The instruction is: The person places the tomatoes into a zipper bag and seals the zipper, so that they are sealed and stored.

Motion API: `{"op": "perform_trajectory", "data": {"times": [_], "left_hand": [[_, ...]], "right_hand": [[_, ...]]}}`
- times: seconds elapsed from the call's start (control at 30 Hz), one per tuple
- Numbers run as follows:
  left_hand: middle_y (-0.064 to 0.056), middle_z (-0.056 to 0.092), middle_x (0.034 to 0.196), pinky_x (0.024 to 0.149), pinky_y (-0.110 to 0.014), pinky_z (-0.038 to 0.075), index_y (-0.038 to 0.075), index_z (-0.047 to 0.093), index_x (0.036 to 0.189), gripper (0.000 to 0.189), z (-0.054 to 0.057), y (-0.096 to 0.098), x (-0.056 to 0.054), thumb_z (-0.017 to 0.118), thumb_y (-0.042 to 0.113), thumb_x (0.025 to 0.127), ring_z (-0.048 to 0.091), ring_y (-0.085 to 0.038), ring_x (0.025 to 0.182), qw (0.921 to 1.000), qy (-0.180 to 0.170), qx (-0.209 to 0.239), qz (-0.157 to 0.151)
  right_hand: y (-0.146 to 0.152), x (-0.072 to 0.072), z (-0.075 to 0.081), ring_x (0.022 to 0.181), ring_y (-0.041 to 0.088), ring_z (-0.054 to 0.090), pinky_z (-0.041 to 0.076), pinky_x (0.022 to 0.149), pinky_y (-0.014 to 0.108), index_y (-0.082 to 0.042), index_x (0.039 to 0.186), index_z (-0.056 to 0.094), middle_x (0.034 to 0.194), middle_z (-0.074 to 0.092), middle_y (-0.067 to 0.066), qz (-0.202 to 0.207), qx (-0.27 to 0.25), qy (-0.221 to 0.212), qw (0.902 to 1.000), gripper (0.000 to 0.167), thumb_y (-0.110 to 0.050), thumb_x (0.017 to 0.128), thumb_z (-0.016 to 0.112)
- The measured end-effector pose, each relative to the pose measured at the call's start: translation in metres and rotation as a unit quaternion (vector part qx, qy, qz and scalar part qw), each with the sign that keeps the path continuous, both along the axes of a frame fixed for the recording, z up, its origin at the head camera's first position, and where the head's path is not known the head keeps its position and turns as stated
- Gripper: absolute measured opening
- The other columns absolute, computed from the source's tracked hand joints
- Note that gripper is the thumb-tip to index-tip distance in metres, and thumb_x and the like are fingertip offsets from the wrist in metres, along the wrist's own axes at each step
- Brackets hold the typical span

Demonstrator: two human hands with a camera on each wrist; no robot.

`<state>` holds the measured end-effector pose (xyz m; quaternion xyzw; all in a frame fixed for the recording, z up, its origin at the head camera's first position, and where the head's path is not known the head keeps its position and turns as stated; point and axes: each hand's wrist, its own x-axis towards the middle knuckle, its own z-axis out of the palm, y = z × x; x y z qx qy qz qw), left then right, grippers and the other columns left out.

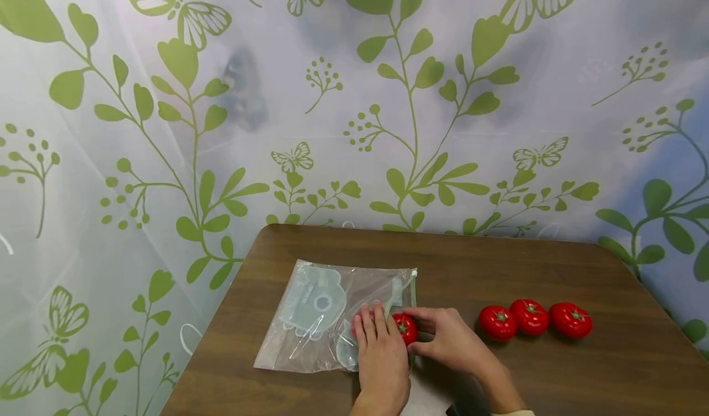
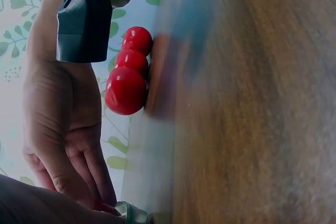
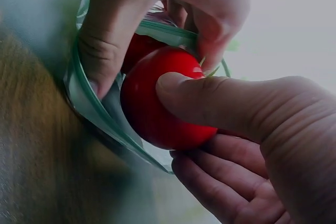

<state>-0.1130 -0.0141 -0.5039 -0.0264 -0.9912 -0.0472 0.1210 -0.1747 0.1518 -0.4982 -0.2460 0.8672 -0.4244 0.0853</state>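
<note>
My right hand (image 1: 454, 342) pinches a glossy red tomato (image 3: 163, 103) between thumb and fingers, right at the mouth of a clear zip bag (image 1: 310, 353). The bag lies flat on the table, with a pale blue print and a green-edged opening (image 3: 105, 124). Laid across the bag by its opening is my left hand (image 1: 383, 364). Its thumb (image 3: 97, 61) hooks inside the lip while its bent fingers hold the other side, so the mouth gapes. Another red tomato (image 3: 137, 51) shows inside the bag, partly hidden under the left hand.
Three more red tomatoes (image 1: 530, 317) sit in a row on the brown wooden table (image 1: 554, 379), right of my hands. Behind the table hangs a pale curtain (image 1: 354, 114) with green leaves and butterflies. A dark device (image 2: 84, 30) is on the right wrist.
</note>
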Motion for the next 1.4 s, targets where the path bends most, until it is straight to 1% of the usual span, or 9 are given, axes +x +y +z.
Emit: {"op": "perform_trajectory", "data": {"times": [0.13, 0.33, 0.6, 0.83, 0.9, 1.0, 1.13, 1.27, 1.4], "left_hand": [[-0.021, 0.054, 0.163, 0.129, -0.057, 0.037, 0.003, 0.062, 0.147, 0.060, -0.001, 0.001, 0.001, 0.081, 0.018, 0.092, 0.047, -0.045, 0.155, 1.0000, 0.008, 0.001, -0.003], [-0.021, 0.052, 0.166, 0.130, -0.058, 0.036, 0.003, 0.062, 0.150, 0.053, -0.002, 0.002, 0.002, 0.071, 0.013, 0.099, 0.044, -0.044, 0.158, 0.9999, -0.007, -0.002, -0.009], [-0.023, 0.051, 0.166, 0.131, -0.058, 0.034, -0.002, 0.057, 0.154, 0.058, -0.001, 0.002, 0.001, 0.071, 0.014, 0.100, 0.043, -0.044, 0.159, 0.9996, -0.027, 0.005, -0.010], [-0.023, 0.052, 0.165, 0.130, -0.058, 0.035, -0.001, 0.060, 0.150, 0.056, 0.000, 0.003, 0.001, 0.074, 0.017, 0.098, 0.045, -0.044, 0.157, 0.9998, -0.019, 0.002, -0.009], [-0.022, 0.052, 0.165, 0.130, -0.058, 0.035, 0.000, 0.062, 0.149, 0.053, 0.000, 0.003, 0.001, 0.072, 0.016, 0.100, 0.045, -0.043, 0.157, 0.9998, -0.017, -0.001, -0.008], [-0.022, 0.053, 0.164, 0.129, -0.057, 0.036, 0.001, 0.063, 0.149, 0.048, -0.001, 0.004, 0.001, 0.065, 0.013, 0.103, 0.047, -0.043, 0.157, 1.0000, -0.007, -0.004, -0.005], [-0.021, 0.055, 0.163, 0.128, -0.056, 0.039, 0.001, 0.064, 0.147, 0.045, -0.004, 0.006, 0.002, 0.060, 0.012, 0.104, 0.049, -0.041, 0.155, 0.9999, 0.012, -0.010, -0.003], [-0.022, 0.056, 0.162, 0.128, -0.055, 0.039, 0.001, 0.065, 0.146, 0.045, -0.005, 0.007, 0.003, 0.060, 0.011, 0.103, 0.050, -0.040, 0.155, 0.9997, 0.023, -0.013, 0.000], [-0.022, 0.055, 0.163, 0.128, -0.055, 0.038, 0.000, 0.064, 0.147, 0.044, -0.003, 0.007, 0.003, 0.059, 0.011, 0.104, 0.048, -0.040, 0.156, 0.9999, 0.013, -0.009, 0.003]], "right_hand": [[-0.006, 0.000, -0.005, 0.121, 0.028, 0.077, 0.063, 0.099, 0.044, -0.002, 0.140, 0.072, 0.140, 0.074, 0.016, 0.004, 0.007, 0.024, 0.9997, 0.059, -0.019, 0.088, 0.093], [-0.016, -0.002, -0.016, 0.119, 0.019, 0.076, 0.064, 0.101, 0.041, -0.007, 0.138, 0.075, 0.135, 0.078, 0.008, -0.002, 0.032, 0.070, 0.9970, 0.059, -0.026, 0.086, 0.095], [-0.025, -0.004, -0.023, 0.132, 0.027, 0.070, 0.058, 0.111, 0.046, -0.005, 0.141, 0.073, 0.142, 0.075, 0.007, -0.011, 0.030, 0.048, 0.9983, 0.062, -0.022, 0.086, 0.095], [-0.012, -0.001, -0.023, 0.125, 0.020, 0.075, 0.060, 0.105, 0.031, -0.007, 0.145, 0.070, 0.143, 0.074, 0.009, 0.005, -0.012, 0.017, 0.9998, 0.061, -0.032, 0.094, 0.089], [-0.011, -0.002, -0.024, 0.125, 0.018, 0.074, 0.060, 0.105, 0.030, -0.007, 0.144, 0.071, 0.142, 0.075, 0.008, 0.006, -0.010, 0.021, 0.9997, 0.057, -0.031, 0.095, 0.088], [-0.015, -0.003, -0.026, 0.123, 0.014, 0.074, 0.060, 0.106, 0.032, -0.009, 0.139, 0.075, 0.136, 0.078, 0.004, 0.000, 0.008, 0.057, 0.9983, 0.052, -0.028, 0.093, 0.089], [-0.025, -0.004, -0.029, 0.113, 0.006, 0.073, 0.061, 0.104, 0.034, -0.015, 0.128, 0.081, 0.125, 0.081, -0.004, -0.008, 0.009, 0.084, 0.9964, 0.041, -0.019, 0.089, 0.091], [-0.035, -0.005, -0.034, 0.108, 0.001, 0.070, 0.059, 0.105, 0.033, -0.021, 0.123, 0.082, 0.121, 0.080, -0.011, -0.016, -0.008, 0.074, 0.9971, 0.038, -0.014, 0.087, 0.091], [-0.038, -0.004, -0.036, 0.116, 0.004, 0.070, 0.057, 0.111, 0.037, -0.020, 0.126, 0.082, 0.127, 0.079, -0.009, -0.026, -0.019, 0.056, 0.9979, 0.041, -0.015, 0.086, 0.091]]}}
